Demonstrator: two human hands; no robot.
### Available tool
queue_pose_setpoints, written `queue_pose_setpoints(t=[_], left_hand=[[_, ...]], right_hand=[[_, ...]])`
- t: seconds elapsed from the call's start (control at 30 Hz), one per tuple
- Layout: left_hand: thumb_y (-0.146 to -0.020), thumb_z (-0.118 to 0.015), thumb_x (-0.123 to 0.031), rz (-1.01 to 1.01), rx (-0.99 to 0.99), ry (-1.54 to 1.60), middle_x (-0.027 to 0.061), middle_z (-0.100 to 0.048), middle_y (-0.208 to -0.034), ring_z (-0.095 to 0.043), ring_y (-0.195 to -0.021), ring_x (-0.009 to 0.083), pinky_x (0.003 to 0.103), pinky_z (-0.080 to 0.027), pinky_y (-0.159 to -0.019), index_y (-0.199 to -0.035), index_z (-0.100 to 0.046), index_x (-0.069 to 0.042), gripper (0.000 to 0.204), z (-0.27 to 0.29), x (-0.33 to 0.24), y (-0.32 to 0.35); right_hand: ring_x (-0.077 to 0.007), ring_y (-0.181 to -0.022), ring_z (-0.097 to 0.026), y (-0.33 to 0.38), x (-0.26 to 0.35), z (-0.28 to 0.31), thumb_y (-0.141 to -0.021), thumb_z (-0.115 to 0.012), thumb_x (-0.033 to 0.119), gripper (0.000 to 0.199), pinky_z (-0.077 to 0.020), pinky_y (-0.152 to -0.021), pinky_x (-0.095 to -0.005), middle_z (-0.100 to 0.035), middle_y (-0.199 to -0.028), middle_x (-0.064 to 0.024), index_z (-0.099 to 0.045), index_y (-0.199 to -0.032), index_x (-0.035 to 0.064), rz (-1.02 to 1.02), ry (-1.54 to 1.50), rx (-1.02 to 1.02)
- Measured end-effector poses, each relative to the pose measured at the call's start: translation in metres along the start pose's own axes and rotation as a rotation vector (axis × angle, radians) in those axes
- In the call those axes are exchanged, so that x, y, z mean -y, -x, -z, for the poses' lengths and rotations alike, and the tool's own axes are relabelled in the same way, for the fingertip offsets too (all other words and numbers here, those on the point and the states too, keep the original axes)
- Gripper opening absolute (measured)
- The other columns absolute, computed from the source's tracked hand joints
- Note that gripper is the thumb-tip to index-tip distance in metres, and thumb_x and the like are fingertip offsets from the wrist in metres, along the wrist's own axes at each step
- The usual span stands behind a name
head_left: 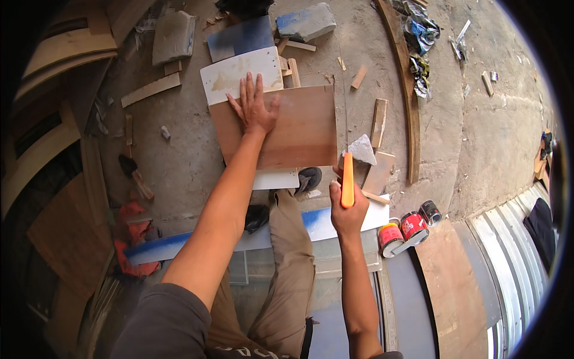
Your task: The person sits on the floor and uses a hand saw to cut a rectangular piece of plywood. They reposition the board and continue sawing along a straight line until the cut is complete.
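My left hand (pixel 256 110) lies flat with spread fingers on a brown wooden board (pixel 299 128). Its fingertips reach over a white panel (pixel 230 75) with small holes along its edge, which shows beyond the board. In my right hand (pixel 348 212) is the orange handle of what looks like a handsaw (pixel 348 179). A thin line runs forward from the handle, seemingly the blade seen edge-on, just right of the board's right edge. Whether it touches the board I cannot tell. My shoe (pixel 309 179) shows by the board's near edge, where another piece of white panel sticks out.
Concrete blocks (pixel 307 22) and wood offcuts (pixel 378 122) lie about the floor. A long timber (pixel 409 119) stretches along the right. Paint cans (pixel 414 224) stand near my right forearm. A blue and white strip (pixel 161 246) crosses by my legs; a paintbrush (pixel 134 173) lies at left.
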State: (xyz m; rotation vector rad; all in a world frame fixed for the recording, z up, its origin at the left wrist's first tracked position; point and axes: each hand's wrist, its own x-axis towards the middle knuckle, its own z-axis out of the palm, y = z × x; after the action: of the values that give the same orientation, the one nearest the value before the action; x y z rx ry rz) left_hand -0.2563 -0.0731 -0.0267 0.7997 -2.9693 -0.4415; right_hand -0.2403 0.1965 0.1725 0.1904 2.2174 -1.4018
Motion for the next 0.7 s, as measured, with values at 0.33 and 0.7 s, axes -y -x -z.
queue_pose_setpoints(t=[0.33,0.7], left_hand=[[-0.09,-0.049,-0.06,-0.009,-0.041,0.01,0.0078,-0.025,-0.163,-0.02,-0.15,0.0274,0.065,0.004,-0.113,-0.154,-0.033,-0.018,0.079,0.006,0.021,0.0],[-0.079,-0.06,-0.069,-0.078,0.035,0.041,0.0035,-0.031,-0.161,-0.023,-0.149,0.0269,0.068,0.003,-0.111,-0.15,-0.042,-0.025,0.086,0.019,0.005,-0.002]], right_hand=[[-0.0277,-0.106,-0.069,0.033,0.011,-0.046,-0.092,-0.065,0.011,0.033,-0.0516,-0.092,-0.035,-0.069,-0.115,-0.0187,-0.063,-0.12,-0.0079,0.022,-0.123,-0.141],[-0.0259,-0.102,-0.069,0.054,0.015,-0.072,-0.097,-0.063,0.024,0.038,-0.0528,-0.086,-0.033,-0.071,-0.112,-0.0177,-0.062,-0.117,-0.0086,0.087,-0.01,-0.171]])
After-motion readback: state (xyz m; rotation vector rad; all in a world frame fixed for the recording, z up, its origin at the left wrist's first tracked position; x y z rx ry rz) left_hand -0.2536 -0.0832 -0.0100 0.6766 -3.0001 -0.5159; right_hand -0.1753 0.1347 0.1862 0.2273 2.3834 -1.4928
